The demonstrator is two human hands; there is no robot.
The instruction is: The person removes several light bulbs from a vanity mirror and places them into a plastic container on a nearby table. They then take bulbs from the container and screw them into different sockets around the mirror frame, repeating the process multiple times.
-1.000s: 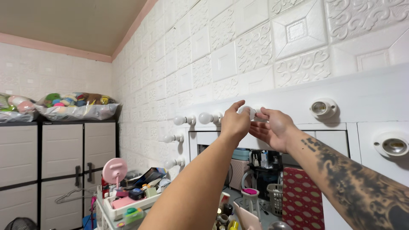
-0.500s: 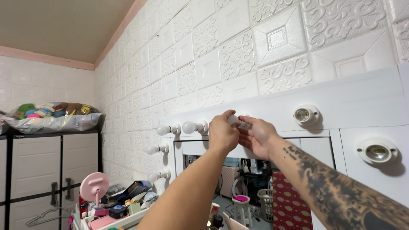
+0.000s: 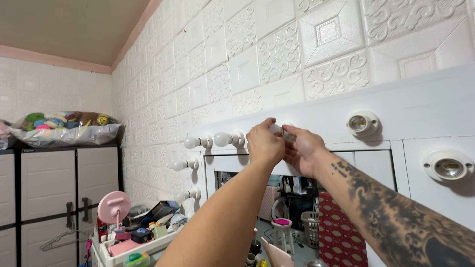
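On the white mirror frame [image 3: 425, 106], going left to right, a lit-off round bulb [image 3: 221, 139] sticks out just left of the hands. The left hand [image 3: 264, 143] is closed around a white bulb [image 3: 275, 129] on the frame's top bar. The right hand [image 3: 303, 150] pinches the same bulb from the other side. Right of the hands sits an empty socket [image 3: 362, 123], then another socket [image 3: 448, 166] lower down

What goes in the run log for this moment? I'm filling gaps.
left hand: on bulb | right hand: at same bulb | frame: two empty sockets to the right
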